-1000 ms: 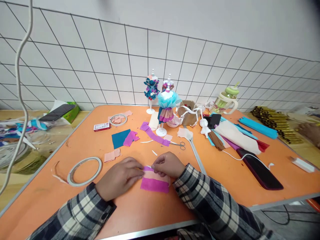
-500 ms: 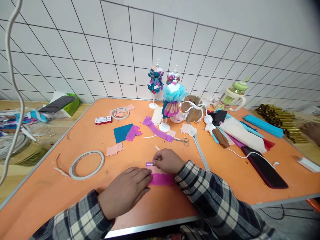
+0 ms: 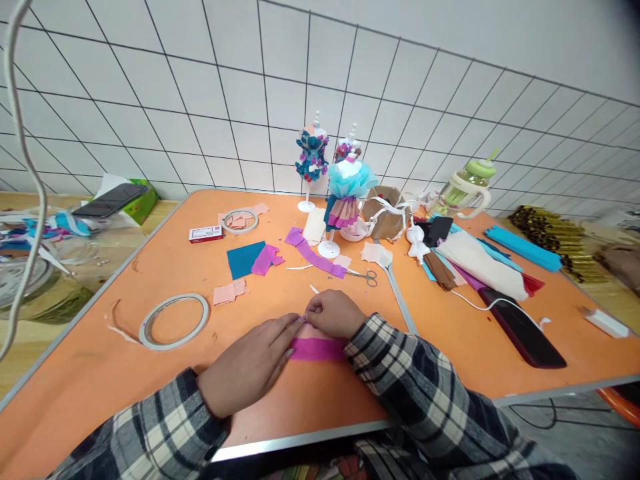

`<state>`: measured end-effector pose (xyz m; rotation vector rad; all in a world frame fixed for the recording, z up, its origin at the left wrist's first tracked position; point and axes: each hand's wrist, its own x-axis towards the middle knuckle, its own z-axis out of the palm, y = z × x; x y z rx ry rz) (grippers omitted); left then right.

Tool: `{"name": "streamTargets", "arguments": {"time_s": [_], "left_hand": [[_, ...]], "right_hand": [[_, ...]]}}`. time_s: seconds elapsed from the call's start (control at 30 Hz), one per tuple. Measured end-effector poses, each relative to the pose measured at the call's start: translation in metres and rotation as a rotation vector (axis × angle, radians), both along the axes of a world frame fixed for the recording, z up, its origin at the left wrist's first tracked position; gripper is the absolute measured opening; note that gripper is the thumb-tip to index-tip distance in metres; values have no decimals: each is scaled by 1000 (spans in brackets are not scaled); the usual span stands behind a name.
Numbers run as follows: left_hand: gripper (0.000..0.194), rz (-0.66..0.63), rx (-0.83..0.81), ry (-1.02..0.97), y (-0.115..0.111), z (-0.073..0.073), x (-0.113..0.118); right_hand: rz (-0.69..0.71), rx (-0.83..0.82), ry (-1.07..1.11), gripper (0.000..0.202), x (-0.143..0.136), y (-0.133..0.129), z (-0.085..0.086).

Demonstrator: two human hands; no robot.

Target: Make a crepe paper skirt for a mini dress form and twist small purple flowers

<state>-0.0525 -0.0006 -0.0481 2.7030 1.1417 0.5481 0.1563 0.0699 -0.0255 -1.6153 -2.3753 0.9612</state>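
A magenta paper strip with a pale pink band along its far side lies on the orange table, close to the front edge. My left hand rests beside the strip's left end, fingers stretched out, their tips at its upper left corner. Against those fingertips, my right hand is closed in a pinch at the same corner. What sits between its fingertips is too small and hidden to make out. A small white sliver lies just beyond my right hand.
Scissors, a purple strip and a teal sheet lie farther back. At left is a tape roll; a phone lies at right. Dressed miniature forms stand near the wall.
My left hand has moved forward, bringing its fingertips against those of my right hand. The strip's far left corner with its white piece is now mostly covered. The view has shifted slightly.
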Motion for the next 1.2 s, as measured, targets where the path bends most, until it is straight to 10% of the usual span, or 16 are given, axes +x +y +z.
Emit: {"name": "streamTargets", "arguments": {"time_s": [1.2], "left_hand": [[38, 59, 107, 233, 5, -1, 13]], "right_hand": [[-50, -93, 103, 20, 25, -2, 18]]}}
